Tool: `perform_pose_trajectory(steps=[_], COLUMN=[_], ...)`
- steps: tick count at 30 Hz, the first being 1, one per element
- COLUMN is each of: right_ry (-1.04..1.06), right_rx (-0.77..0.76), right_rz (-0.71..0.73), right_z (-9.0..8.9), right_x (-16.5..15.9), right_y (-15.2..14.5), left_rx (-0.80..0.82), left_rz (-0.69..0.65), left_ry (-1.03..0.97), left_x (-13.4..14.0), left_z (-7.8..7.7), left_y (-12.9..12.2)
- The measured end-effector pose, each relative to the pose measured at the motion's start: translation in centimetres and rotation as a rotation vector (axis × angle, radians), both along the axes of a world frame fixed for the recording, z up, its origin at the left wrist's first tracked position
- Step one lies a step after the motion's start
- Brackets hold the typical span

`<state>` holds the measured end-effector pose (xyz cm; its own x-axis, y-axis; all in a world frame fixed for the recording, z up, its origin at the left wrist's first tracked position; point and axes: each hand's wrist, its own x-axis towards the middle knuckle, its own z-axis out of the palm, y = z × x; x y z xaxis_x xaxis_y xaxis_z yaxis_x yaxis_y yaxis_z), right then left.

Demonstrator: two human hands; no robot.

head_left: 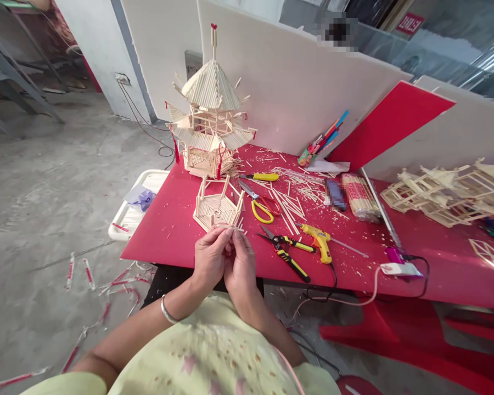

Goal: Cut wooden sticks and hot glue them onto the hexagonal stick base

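My left hand and my right hand meet at the front edge of the table, thumbs and fingertips pinched together. Something thin and pale seems to lie between them, too small and covered to make out. Just beyond my fingers is a hexagonal stick base with short upright posts on its far side. Behind it stands a tiered pagoda model built of thin wooden sticks, with red tassels. To the right lie scissors with red and yellow handles, and black-and-yellow pruning shears.
A yellow glue gun rests on the red table, its cord hanging over the front edge. Loose sticks, a yellow-handled cutter, a bundle of sticks and a power strip lie around. Another stick model stands far right.
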<state>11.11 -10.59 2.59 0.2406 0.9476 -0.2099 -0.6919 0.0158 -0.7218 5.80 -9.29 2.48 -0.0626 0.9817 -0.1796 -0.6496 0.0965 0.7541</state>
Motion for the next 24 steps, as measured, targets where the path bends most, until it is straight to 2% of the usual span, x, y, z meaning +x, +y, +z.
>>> perform_pose_trajectory(steps=[13, 19, 22, 24], right_ry=[0.124, 0.046, -0.081, -0.125], right_rx=[-0.085, -0.085, -0.081, -0.096], right_rz=[0.106, 0.028, 0.035, 0.039], right_z=[1.4, 0.6, -0.2, -0.7], right_x=[-1.8, -0.4, 0.2, 0.3], right_y=[-0.1, 0.3, 0.9, 1.5], left_rx=[0.179, 0.146, 0.124, 0.146], left_rz=[0.156, 0.143, 0.257, 0.306], left_ry=[0.29, 0.304, 0.395, 0.456], left_x=[-2.1, -4.1, -5.6, -6.4], left_z=[-0.7, -2.9, -3.9, -4.0], left_y=[-0.4, -0.8, 0.0, 0.8])
